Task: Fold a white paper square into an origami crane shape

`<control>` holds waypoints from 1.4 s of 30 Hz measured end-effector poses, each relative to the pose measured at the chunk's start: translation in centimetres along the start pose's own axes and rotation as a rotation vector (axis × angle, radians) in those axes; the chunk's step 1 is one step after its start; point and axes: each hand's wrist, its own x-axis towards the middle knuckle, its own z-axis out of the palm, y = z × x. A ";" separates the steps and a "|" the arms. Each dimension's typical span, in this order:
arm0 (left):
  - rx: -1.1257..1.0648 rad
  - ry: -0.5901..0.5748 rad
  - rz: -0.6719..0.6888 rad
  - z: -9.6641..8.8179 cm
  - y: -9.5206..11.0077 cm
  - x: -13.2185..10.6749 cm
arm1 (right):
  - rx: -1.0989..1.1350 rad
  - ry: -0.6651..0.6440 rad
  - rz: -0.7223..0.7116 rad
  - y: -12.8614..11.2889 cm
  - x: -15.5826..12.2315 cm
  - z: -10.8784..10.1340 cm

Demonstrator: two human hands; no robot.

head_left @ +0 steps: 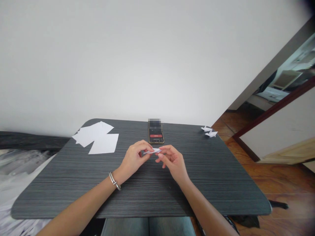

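Observation:
A small folded piece of white paper (153, 151) is held above the middle of the dark grey table (73, 183). My left hand (135, 158) pinches its left end with fingers curled; a silver bracelet sits on that wrist. From the right, my right hand (172, 160) grips the other end between thumb and fingers. Both hands hover just over the tabletop, close together.
A phone (156, 135) with a lit screen lies just beyond my hands. Several white paper sheets (98, 140) lie at the table's far left. Two small folded paper figures (209, 131) sit at the far right corner. A white wall stands behind; wooden floor and a doorway on the right.

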 end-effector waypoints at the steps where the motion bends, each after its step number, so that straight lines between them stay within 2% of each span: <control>1: -0.001 0.019 0.017 0.0 0.0 0.0 | 0.008 -0.006 0.010 0.0 0.0 0.0; 7: -0.024 0.069 0.063 0.0 0.2 -0.3 | 0.011 -0.104 0.025 0.3 -0.3 0.1; 10: -0.064 0.083 0.027 0.0 0.2 -0.4 | 0.025 -0.065 -0.014 0.3 -0.3 0.1; 14: -0.236 0.091 -0.106 -0.1 0.0 -0.1 | 0.045 0.002 -0.084 0.1 -0.1 -0.1; 18: -0.574 0.070 -0.297 -0.4 0.4 0.1 | 0.065 0.026 -0.120 -0.1 -0.1 -0.2; 22: -0.769 -0.049 -0.392 -0.5 1.3 0.3 | 0.037 -0.014 -0.130 -0.2 -0.2 -0.1; 25: -0.789 -0.095 -0.406 -0.4 1.4 0.3 | 0.006 -0.025 -0.113 -0.1 -0.3 -0.1; 28: -0.780 -0.073 -0.415 -0.3 1.2 0.3 | -0.006 0.036 -0.106 -0.1 -0.3 -0.1; 36: -0.719 -0.094 -0.289 -0.1 1.2 -0.1 | -0.050 0.133 -0.116 -0.5 -0.2 0.1; 42: -0.739 -0.136 -0.371 0.2 1.0 -0.1 | -0.103 0.175 -0.113 -0.5 -0.1 0.2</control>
